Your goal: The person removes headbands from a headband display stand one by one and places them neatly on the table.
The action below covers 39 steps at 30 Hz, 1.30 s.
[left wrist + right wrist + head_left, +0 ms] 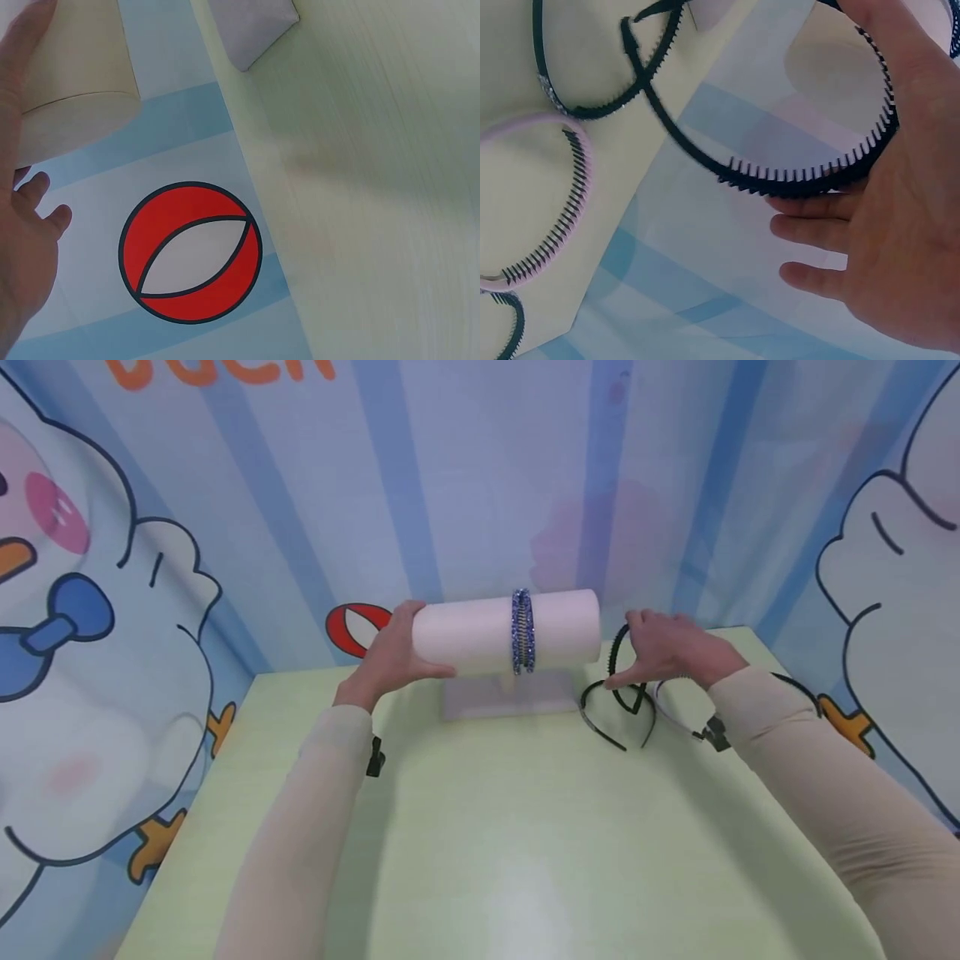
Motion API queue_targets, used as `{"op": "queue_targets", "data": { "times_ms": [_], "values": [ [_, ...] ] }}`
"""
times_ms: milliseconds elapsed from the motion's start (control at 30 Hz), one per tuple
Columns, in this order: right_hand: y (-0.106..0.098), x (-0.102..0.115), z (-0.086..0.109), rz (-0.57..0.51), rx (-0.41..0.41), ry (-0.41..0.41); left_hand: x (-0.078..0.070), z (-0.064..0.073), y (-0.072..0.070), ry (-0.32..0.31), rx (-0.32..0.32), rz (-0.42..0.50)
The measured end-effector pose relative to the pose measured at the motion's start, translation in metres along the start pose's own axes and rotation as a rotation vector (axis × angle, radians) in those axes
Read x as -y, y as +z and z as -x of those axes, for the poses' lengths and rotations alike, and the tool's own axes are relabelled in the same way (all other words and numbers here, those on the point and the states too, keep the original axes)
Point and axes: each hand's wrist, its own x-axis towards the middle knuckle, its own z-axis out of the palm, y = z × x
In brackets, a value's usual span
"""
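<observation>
A white padded cylinder lies level on a stand with a pale flat base. A blue glittery band goes round the cylinder, right of its middle. My left hand grips the cylinder's left end, thumb in front; in the left wrist view some fingers pass behind the cylinder. Beyond the cylinder's right end, my right hand holds a black toothed headband off the table. The right wrist view shows this headband between thumb and fingers, its teeth facing inward.
On the table, below and beside my right hand, lie a thin black headband, a pale pink headband and another dark headband. A printed curtain stands close behind the table's far edge.
</observation>
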Motion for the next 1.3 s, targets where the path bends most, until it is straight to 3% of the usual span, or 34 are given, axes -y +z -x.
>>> {"op": "queue_targets", "data": {
  "times_ms": [233,767,1300],
  "values": [
    [0.011,0.009,0.006,-0.012,0.131,0.033,-0.002,0.001,-0.001,-0.007,0.002,0.005],
    [0.026,0.035,0.028,0.005,0.313,0.142,-0.002,0.000,-0.001,-0.007,0.002,-0.009],
    [0.046,0.054,0.051,0.031,0.369,0.170,-0.002,0.001,0.000,-0.014,0.003,0.010]
  ]
}}
